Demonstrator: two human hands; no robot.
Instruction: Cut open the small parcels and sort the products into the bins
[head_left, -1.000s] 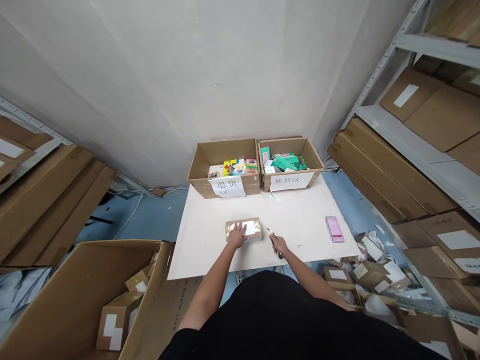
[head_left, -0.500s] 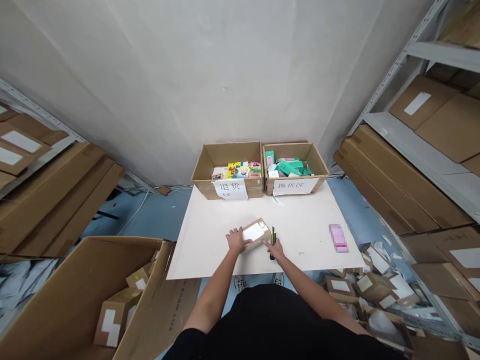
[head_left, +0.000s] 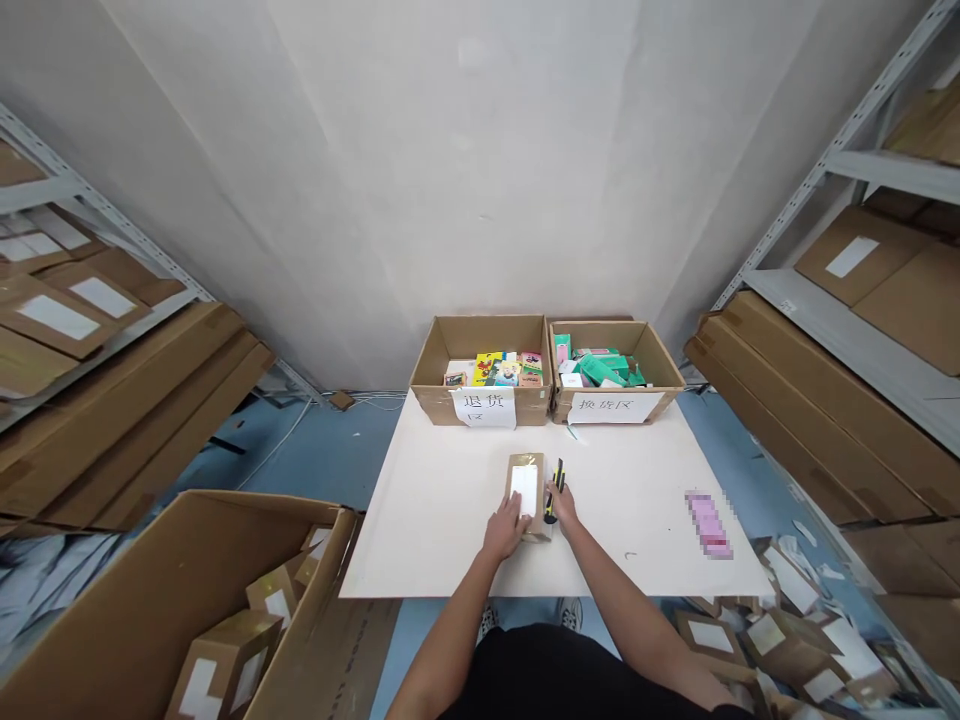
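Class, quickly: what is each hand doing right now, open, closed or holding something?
Left hand: open, resting on the box.
Right hand: closed, holding the cutter.

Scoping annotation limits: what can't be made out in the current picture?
Head view throughout:
Small brown cardboard parcel: contents hidden by its walls.
White paper label: any print too small; partly under left hand.
Pink rectangular item: details pixelated.
Black-and-yellow utility knife: handle partly covered by right hand.
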